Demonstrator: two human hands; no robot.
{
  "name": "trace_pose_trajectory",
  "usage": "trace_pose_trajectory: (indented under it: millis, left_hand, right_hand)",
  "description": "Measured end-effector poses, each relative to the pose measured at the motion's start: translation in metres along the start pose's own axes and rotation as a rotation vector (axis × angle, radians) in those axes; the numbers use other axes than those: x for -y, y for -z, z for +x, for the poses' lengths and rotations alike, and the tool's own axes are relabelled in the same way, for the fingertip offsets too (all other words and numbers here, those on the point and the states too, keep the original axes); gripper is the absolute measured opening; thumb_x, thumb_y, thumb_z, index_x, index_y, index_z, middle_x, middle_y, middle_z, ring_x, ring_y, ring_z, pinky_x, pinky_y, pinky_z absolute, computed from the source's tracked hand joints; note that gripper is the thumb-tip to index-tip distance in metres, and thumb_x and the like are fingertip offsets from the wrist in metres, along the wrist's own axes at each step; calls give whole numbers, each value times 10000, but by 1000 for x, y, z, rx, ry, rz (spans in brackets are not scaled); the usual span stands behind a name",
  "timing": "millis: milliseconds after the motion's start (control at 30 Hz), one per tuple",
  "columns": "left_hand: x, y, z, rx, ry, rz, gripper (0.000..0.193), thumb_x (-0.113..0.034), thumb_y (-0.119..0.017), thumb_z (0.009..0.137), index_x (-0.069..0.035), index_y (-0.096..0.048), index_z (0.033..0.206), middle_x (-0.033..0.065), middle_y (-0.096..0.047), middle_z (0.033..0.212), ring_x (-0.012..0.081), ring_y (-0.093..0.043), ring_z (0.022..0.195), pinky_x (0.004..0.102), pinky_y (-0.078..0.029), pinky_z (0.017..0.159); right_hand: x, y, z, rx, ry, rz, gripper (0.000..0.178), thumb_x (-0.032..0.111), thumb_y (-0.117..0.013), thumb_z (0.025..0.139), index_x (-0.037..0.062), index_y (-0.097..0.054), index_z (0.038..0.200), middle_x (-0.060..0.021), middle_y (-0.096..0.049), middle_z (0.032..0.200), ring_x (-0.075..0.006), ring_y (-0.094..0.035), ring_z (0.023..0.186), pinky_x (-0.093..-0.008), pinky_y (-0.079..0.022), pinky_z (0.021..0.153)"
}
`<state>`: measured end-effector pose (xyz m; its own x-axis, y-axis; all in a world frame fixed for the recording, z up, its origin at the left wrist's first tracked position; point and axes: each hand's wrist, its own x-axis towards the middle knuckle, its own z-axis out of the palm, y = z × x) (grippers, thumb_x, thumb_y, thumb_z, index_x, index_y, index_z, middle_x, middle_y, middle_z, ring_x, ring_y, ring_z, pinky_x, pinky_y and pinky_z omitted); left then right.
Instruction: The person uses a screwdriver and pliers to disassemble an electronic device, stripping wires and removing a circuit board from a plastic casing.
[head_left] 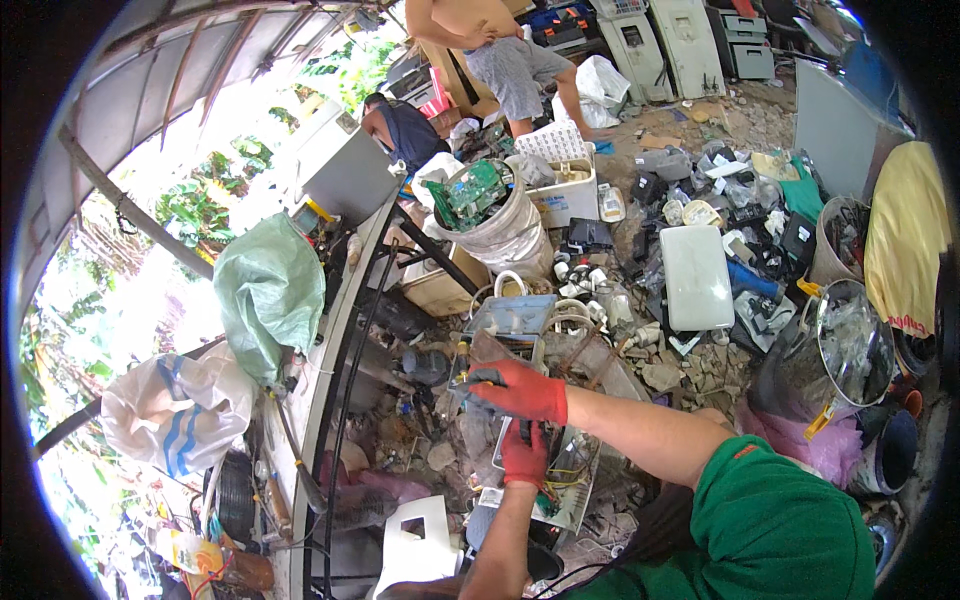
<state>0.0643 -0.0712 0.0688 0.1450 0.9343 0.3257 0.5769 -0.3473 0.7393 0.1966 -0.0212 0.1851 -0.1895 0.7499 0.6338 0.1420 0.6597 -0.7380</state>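
Observation:
Both my hands wear red gloves with dark grey palms and fingers. My right hand [518, 390] reaches in from the right, its fingers bent together at the left end; what they hold, if anything, is too small to tell. Just below it, my left hand [526, 452] comes up from the lower edge with curled fingers, and its grip is partly hidden. Beside my left hand lies a pale casing [575, 495] with thin coloured wires [570, 468]. Beyond my right hand stands a blue-grey plastic bin [515, 316] with small parts in it.
A white bucket [510, 240] holds green circuit boards [470, 195]. Scrap plastic [745, 205] is heaped at right, near a white panel [697, 278]. A long bench [318, 400] at left carries sacks [268, 290]. Two other people [515, 75] are at the back.

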Motion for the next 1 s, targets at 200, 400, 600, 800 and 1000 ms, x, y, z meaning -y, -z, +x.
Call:
trace_pose_trajectory:
  millis: [200, 400, 600, 800, 1000]
  left_hand:
    - [6, 10, -5, 28, 28, -92, 399, -290, -634, 873, 1, -613, 1145, 225, -655, 1106, 389, -616, 1056, 443, -473, 887]
    - [0, 0, -3, 120, 31, 2, 495, -322, -676, 848, 11, -599, 1206, 176, -649, 1192, 318, -598, 1148, 427, -436, 988]
    - [33, 1, -6, 38, -62, 15, 538, -240, -599, 883, 15, -466, 1337, 191, -542, 1333, 344, -512, 1250, 420, -372, 1062]
    - [24, 0, -6, 144, 84, -127, 546, -222, -593, 912, -8, -421, 1384, 160, -503, 1383, 315, -493, 1264, 407, -369, 1071]
    - [12, -5, -3, 76, 68, -332, 453, -233, -583, 935, -23, -493, 1327, 161, -560, 1302, 304, -534, 1209, 409, -423, 1014]
  right_hand:
    - [76, 18, 2, 227, -247, -732, 466, 462, -600, 861, 50, -540, 1070, -187, -666, 809, -356, -670, 766, -483, -520, 606]
    - [65, 32, -5, 353, -70, -740, 421, 412, -609, 853, 66, -524, 1077, -168, -665, 789, -363, -670, 756, -476, -519, 598]
    - [74, 21, -1, 353, -49, -702, 386, 361, -633, 829, 86, -543, 1084, -164, -657, 898, -359, -659, 815, -480, -520, 645]
    - [61, 1, -10, 118, -22, -643, 369, 259, -678, 794, 86, -558, 1097, -178, -600, 1114, -339, -601, 1044, -469, -513, 799]
    - [22, -16, -15, -123, -7, 114, 341, 200, -669, 813, 50, -554, 1097, -205, -609, 1035, -353, -620, 971, -441, -497, 827]
